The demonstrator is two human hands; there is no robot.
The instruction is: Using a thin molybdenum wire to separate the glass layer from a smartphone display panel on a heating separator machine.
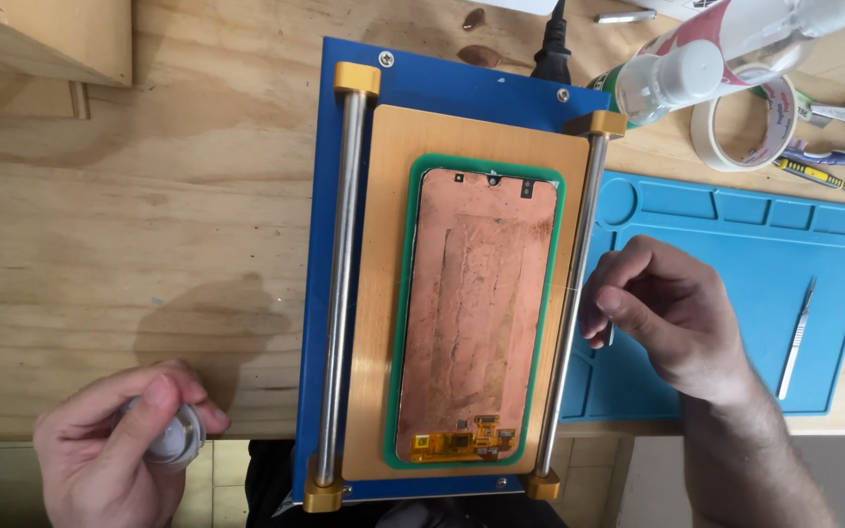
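- Phone screen panel, coppery and scuffed at the back, lay face down in a green rubber frame on a flat blue machine with two steel rods.
- Left hand was curled shut on a small round silvery spool, at the pale wooden desk edge, well left of the panel.
- Right hand was closed, fingertips pinched, on a thin object I could not make out, just right of the panel, over a blue mat.
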